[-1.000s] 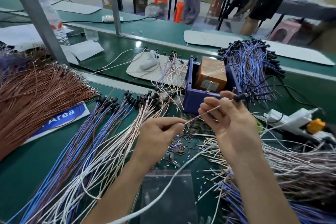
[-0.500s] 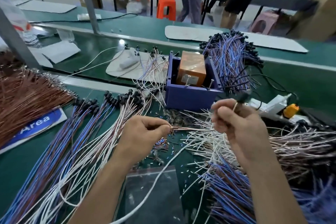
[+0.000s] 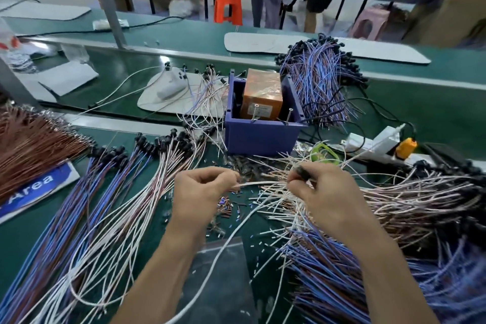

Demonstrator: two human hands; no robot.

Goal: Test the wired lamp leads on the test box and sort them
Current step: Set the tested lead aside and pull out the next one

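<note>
Black and smeared, a small blob [image 3: 302,172] at my right hand's [image 3: 324,193] curled fingertips is too blurred to identify. That hand and my left hand [image 3: 202,187] each pinch one pale lead [image 3: 259,183], stretched level between them at centre frame, just below the purple test box [image 3: 260,137]. Blue wire piles [image 3: 342,271] run off the lower edge.

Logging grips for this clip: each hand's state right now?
Left hand: pinching one end of a pale lead.
Right hand: pinching the same lead farther along.
</note>
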